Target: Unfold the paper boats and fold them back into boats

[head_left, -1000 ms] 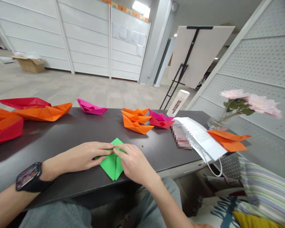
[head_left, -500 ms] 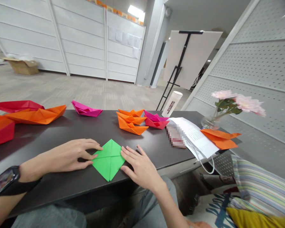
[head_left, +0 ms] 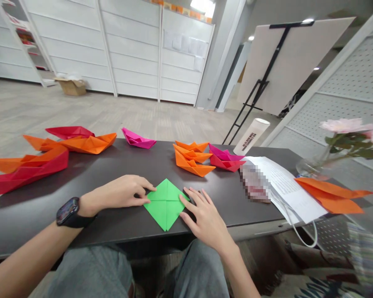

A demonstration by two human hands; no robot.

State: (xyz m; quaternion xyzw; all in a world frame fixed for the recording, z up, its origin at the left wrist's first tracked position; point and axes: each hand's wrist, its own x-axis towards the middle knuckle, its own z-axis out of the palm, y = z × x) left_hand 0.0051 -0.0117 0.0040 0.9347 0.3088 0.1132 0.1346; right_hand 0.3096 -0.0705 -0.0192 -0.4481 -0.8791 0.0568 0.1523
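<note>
A green sheet of origami paper (head_left: 166, 211), folded into a smaller square with crossing crease lines, lies flat on the dark table with one corner toward me. My left hand (head_left: 127, 192) rests at its left corner, index finger and thumb apart and touching the edge; the other fingers are curled and partly hidden. At the right corner, my right hand (head_left: 202, 213) lies with fingers spread, its fingertips on the paper. Neither hand lifts it.
Behind the paper stand orange paper boats (head_left: 194, 159), a pink and red boat (head_left: 226, 158) and a magenta boat (head_left: 139, 138). More boats (head_left: 34, 167) sit left. To the right are a white cylinder (head_left: 251, 136), printed sheets (head_left: 282, 182), a flower vase (head_left: 311, 167) and folded orange paper (head_left: 332, 194).
The camera view has turned left, so everything sits further right in the picture. My left fingers are drawn in more, and both hands still touch the green paper, which keeps its shape.
</note>
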